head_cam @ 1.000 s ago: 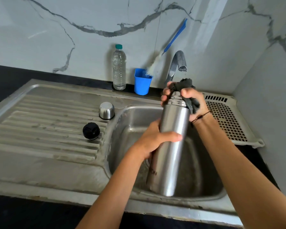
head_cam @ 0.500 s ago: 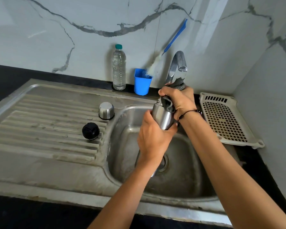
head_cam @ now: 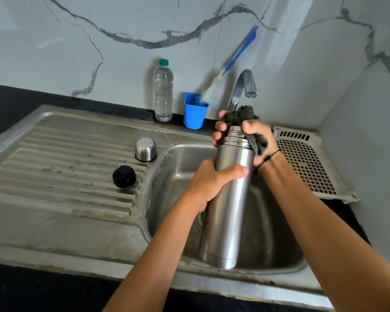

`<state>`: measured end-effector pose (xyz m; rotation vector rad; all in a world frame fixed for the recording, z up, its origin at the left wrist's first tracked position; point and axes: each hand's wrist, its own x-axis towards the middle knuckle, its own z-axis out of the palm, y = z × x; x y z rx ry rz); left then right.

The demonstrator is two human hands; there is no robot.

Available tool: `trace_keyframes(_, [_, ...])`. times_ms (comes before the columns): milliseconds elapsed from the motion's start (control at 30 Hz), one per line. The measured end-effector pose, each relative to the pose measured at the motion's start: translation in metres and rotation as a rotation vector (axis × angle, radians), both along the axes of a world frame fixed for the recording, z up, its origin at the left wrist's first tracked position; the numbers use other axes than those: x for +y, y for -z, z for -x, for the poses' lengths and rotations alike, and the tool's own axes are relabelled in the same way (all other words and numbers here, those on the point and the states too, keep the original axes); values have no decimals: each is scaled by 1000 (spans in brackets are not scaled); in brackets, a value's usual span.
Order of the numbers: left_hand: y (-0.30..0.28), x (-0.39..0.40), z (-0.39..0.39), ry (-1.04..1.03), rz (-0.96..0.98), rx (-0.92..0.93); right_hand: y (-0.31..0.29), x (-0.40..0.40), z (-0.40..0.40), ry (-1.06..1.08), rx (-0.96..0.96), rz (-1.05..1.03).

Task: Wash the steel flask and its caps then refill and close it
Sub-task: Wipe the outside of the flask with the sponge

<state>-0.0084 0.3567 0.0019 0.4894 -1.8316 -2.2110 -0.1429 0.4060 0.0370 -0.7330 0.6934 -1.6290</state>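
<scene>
The mouth of the tall brushed-steel flask [head_cam: 229, 206] is hidden under the dark grey scrubbing cloth [head_cam: 246, 118]. Fingers of the left hand [head_cam: 212, 183] are concealed behind the flask body. The right hand [head_cam: 246, 134] is partly covered by the cloth. The sink drain is hidden behind the flask. Both forearms are cut off at the bottom edge. The bristles of the blue-handled bottle brush [head_cam: 239, 52] are blurred
</scene>
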Motion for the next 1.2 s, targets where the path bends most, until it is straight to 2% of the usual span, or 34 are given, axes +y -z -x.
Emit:
trace_keyframes(67, [9,-1,1,204,-238,29,4,1,-1,-127,-54,72])
trace_keyframes(133, [20,-2,0,385,-450,84,2,-1,-2,-137,42,50])
trace_keyframes(167, [24,-3,-2,419,-505,112,1,-2,-2,-123,110,22])
trace_keyframes(233, [28,-8,-2,369,-459,87,-3,-2,1,-54,237,-64])
trace_keyframes(367, [17,-14,0,55,-82,-85,-16,1,5,259,684,-258])
trace_keyframes(467, [7,-14,1,-15,182,-166,-27,-2,-2,411,977,-397])
trace_keyframes(533, [5,-9,4,-58,480,-270,-30,-4,-7,462,1229,-532])
trace_keyframes(600, [8,-3,7,-133,851,-396,-24,-8,-13,496,1587,-672])
trace_keyframes(633, [9,-1,7,-152,952,-421,-18,-11,-16,558,1703,-705])
trace_keyframes(667, [11,0,7,-160,981,-433,-13,-13,-20,665,1705,-696])
trace_keyframes(700, [11,-2,6,-169,966,-441,-9,-15,-23,803,1587,-666])
trace_keyframes(800, [4,-15,-2,-280,786,-421,-6,-18,-22,1178,963,-527])
trace_keyframes(900, [-5,-31,-20,-468,611,-295,1,-22,-23,1220,487,-470])
trace_keyframes(1000, [-8,-47,-43,-627,540,-209,18,-29,-42,1097,332,-522])
trace_keyframes(1200, [-7,-68,-101,-926,419,-81,35,-58,-101,885,254,-568])
